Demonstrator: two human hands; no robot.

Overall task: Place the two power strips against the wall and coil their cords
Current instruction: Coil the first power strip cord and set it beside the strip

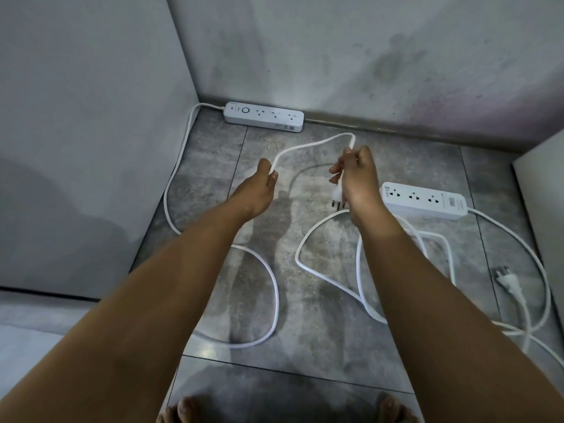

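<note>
One white power strip [264, 116] lies flat against the back wall's skirting. Its white cord [174, 190] runs left along the side wall, loops over the floor and rises to my hands. My left hand [259, 190] pinches this cord. My right hand [357, 178] grips the cord's end, with the plug [338, 198] hanging below my fingers. A short arc of cord spans between both hands. The second power strip [424, 200] lies on the floor to the right, away from the wall. Its cord [531, 257] sprawls loosely, ending in a plug [505, 277].
Grey floor tiles [305, 300] fill the corner. A light panel [76, 117] stands on the left and another panel edge [543, 190] on the right. My bare toes [183, 410] show at the bottom edge.
</note>
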